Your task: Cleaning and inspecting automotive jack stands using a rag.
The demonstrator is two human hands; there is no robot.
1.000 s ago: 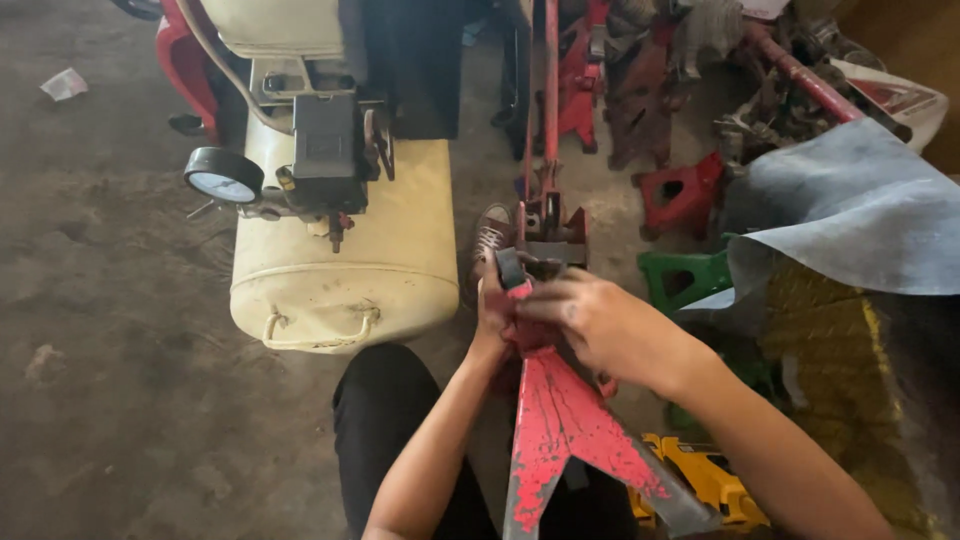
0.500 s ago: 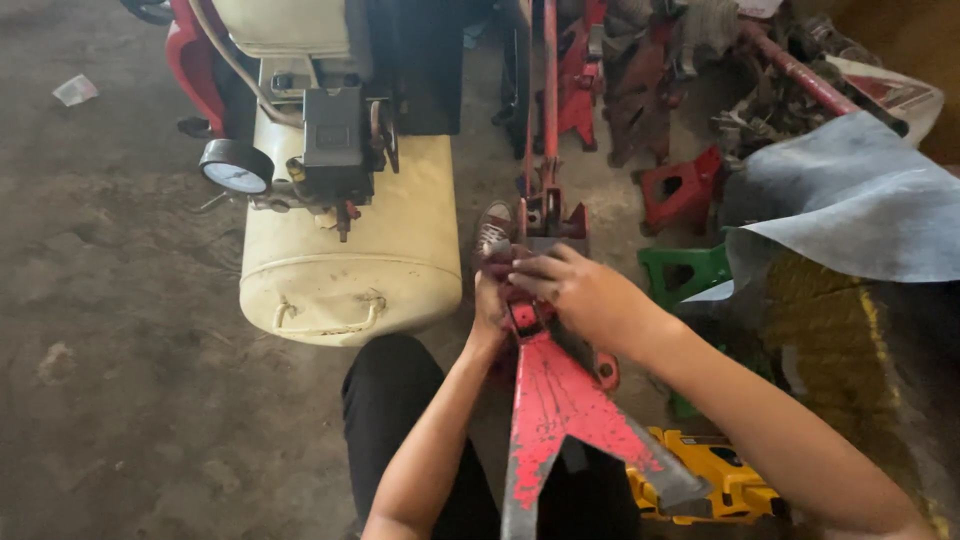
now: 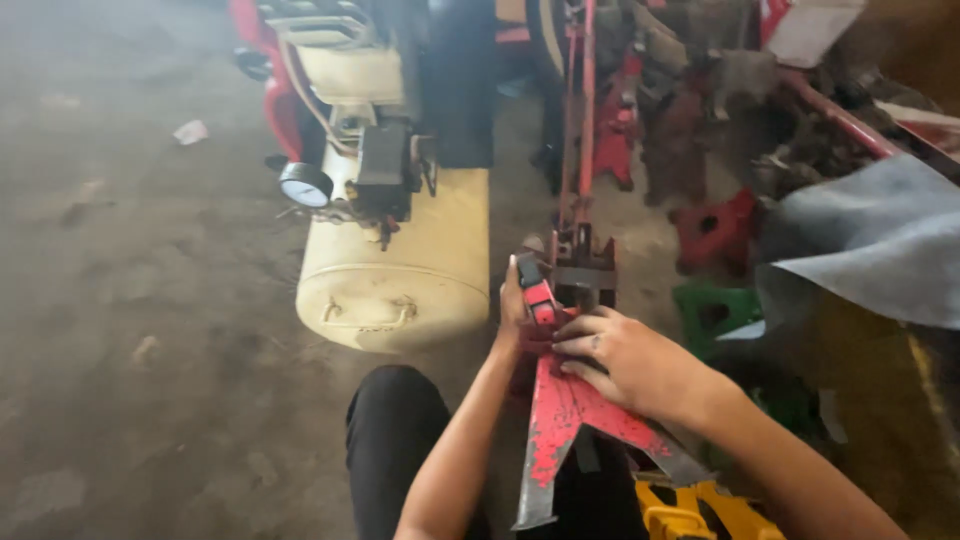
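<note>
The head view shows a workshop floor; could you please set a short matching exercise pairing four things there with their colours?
Things:
1. tank
2. jack stand under both hands
3. stand on the floor at right
4. sheet at far right

Colours:
A. green
B. grey
C. cream
D. red, chipped

Pairs: 1-C, 2-D, 3-A, 4-B

Chipped red-painted metal jack stand (image 3: 560,420), glossy cream metal tank (image 3: 400,270), rough matt concrete floor (image 3: 130,300).
</note>
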